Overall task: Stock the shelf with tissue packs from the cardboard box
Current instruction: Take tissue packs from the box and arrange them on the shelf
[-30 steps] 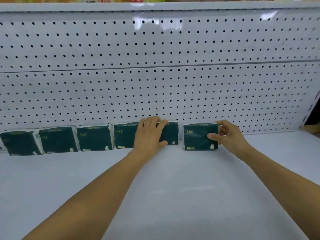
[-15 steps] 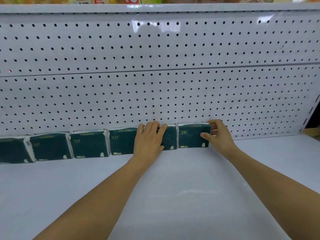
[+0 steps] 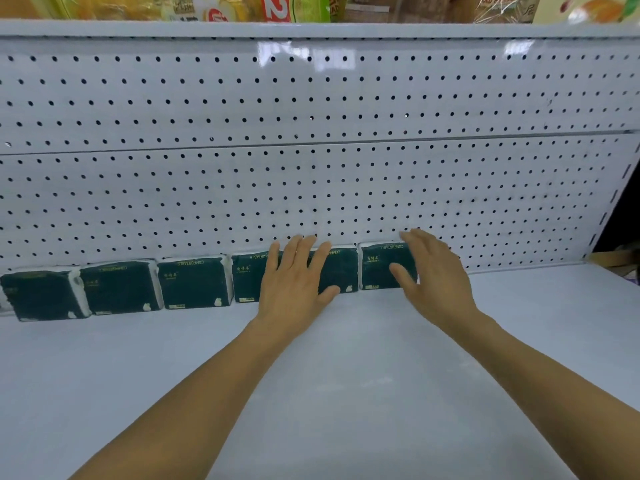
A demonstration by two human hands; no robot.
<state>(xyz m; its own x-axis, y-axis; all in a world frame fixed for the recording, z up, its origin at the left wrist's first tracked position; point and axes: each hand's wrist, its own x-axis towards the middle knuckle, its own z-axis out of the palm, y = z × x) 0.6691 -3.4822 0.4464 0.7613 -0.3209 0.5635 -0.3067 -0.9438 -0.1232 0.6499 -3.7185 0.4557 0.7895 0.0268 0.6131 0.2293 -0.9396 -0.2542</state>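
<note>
Six dark green tissue packs in a row along the back edge of the white shelf [image 3: 346,393], upright against the pegboard back panel [image 3: 311,188]. From the left end: first pack [image 3: 38,294], second pack [image 3: 119,287], third pack [image 3: 194,282], fourth pack [image 3: 247,277], fifth pack [image 3: 341,268], sixth pack [image 3: 379,266]. Packs side by side, most touching or just about; a narrow gap between the fifth and sixth.

Left hand [image 3: 294,282] laid flat, fingers straight and slightly spread, over the fronts of the fourth and fifth packs, covering the seam between them; fingertips up at the packs' top edge, thumb near the lower corner of the fifth. Nothing gripped: palm wide, pressing or resting only; cannot tell which.

Right hand [image 3: 433,275] also wide, fingers straight, at the right end of the sixth pack, thumb across its front face, fingers reaching up past its top toward the panel. No curl round the pack; whether palm touches it or hovers just off cannot be told.

Shelf surface bare in front of the row and to the right of the sixth pack, out to the right edge by the upright post [image 3: 613,202]. Above, the front lip of the upper shelf [image 3: 311,29] with colourful packaged goods [image 3: 277,6] on top. A scrap of brown cardboard [image 3: 613,259] beyond the right corner, mostly out of frame.
</note>
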